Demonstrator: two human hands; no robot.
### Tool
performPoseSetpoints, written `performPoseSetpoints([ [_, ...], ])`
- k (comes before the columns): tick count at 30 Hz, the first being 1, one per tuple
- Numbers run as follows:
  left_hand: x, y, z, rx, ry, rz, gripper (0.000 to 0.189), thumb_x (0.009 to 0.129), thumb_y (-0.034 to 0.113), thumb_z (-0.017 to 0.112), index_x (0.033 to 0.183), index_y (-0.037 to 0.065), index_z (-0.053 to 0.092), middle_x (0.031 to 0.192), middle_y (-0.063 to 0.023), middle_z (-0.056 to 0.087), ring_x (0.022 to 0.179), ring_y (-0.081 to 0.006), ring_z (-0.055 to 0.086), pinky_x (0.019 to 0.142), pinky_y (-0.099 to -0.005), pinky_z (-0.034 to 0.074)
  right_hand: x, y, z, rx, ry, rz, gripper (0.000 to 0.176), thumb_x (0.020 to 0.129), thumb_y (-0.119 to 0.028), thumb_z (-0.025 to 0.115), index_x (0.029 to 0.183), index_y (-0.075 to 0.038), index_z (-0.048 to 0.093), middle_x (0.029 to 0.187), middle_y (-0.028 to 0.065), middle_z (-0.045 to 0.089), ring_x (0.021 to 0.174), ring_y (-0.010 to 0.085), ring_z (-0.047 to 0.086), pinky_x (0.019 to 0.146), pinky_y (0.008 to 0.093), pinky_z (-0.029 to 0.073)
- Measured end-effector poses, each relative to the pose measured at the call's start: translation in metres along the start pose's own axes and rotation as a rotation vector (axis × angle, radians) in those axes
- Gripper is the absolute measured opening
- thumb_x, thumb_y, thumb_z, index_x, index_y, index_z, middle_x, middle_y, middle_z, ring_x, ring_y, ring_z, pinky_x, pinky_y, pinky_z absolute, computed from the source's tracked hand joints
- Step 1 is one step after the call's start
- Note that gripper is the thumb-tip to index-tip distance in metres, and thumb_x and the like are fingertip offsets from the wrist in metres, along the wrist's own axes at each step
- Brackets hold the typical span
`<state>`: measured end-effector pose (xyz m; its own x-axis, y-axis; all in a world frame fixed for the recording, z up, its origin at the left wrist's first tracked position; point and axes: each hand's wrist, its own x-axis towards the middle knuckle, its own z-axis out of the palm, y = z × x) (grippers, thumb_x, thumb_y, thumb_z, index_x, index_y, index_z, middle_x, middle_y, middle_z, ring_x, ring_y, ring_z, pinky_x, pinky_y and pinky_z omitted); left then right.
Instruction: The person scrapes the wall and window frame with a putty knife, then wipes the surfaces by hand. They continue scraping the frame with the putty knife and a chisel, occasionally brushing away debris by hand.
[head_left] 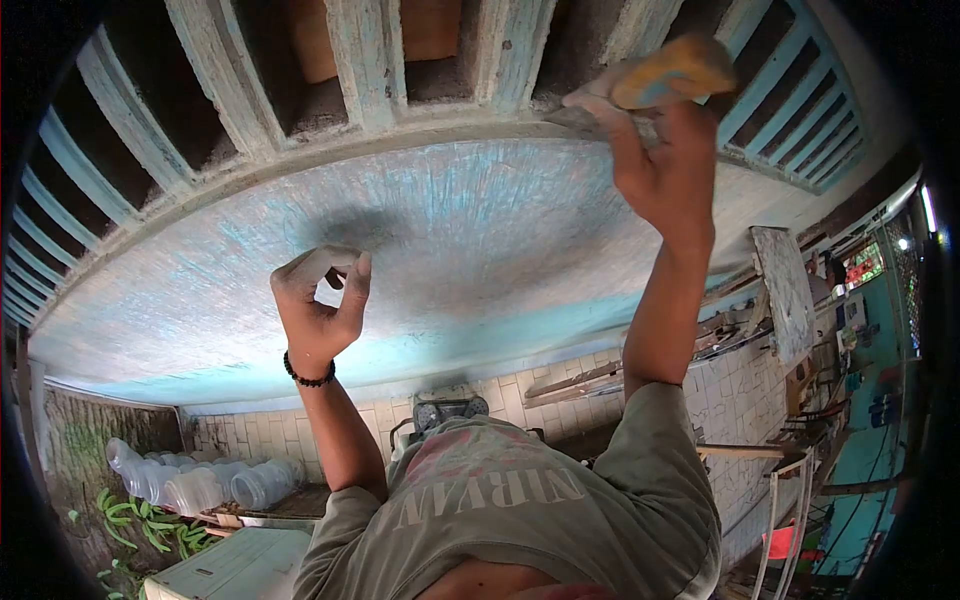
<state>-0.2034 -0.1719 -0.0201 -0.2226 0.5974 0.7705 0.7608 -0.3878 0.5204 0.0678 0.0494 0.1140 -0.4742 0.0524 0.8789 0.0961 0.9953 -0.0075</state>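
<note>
A scraper (675,75) with a worn yellow and blue handle is in my right hand (665,160), its blade end at the lower edge of the slatted opening. Its outline is slightly blurred. My left hand (322,295), with a dark bead bracelet on the wrist, is raised in front of the wall (470,230), fingers curled and thumb apart, with nothing seen between them. Pale dust coats its fingers. The wall shows scraped, patchy blue and whitish paint. Above it run worn light-blue vertical slats (365,60) with dark gaps.
Clear plastic containers (200,480) lie at the lower left beside green plants (140,520) and a pale box-like surface (235,560). A weathered board (783,290) leans at the right, near wooden strips (580,385). A tiled surface (740,400) shows below the wall.
</note>
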Motion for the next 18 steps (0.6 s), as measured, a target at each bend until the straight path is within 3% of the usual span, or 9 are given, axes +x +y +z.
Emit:
performPoseSetpoints([
  [5,0.003,0.004,0.007,-0.015,0.004,-0.011,0.013,0.095,0.010,0.075,0.083,0.004,0.075,0.072,-0.0082,0.074,0.061,-0.0142,0.068,0.057,-0.0269,0.047,-0.013,0.003,0.012,-0.032,0.023,-0.054,0.017,0.094,-0.011,0.071,0.108,-0.003,0.069,0.089,0.0170,0.073,0.077,0.0404,0.071,0.072,0.0462,0.055],
  [11,-0.002,0.006,0.011,-0.052,-0.001,-0.058,0.014,0.090,0.007,0.077,0.078,0.003,0.069,0.073,-0.0067,0.072,0.060,-0.0149,0.061,0.058,-0.0282,0.047,-0.005,-0.014,0.019,0.001,0.002,0.017,0.016,0.094,-0.012,0.072,0.107,-0.004,0.070,0.087,0.0162,0.072,0.073,0.0389,0.069,0.069,0.0459,0.053],
  [18,0.001,0.010,0.011,-0.058,0.001,-0.042,0.013,0.089,0.006,0.077,0.079,0.003,0.070,0.073,-0.0082,0.073,0.061,-0.0165,0.063,0.058,-0.0283,0.048,-0.003,-0.007,0.026,0.025,0.028,-0.032,0.015,0.095,-0.012,0.071,0.107,-0.003,0.069,0.086,0.0167,0.072,0.076,0.0391,0.072,0.069,0.0454,0.054],
])
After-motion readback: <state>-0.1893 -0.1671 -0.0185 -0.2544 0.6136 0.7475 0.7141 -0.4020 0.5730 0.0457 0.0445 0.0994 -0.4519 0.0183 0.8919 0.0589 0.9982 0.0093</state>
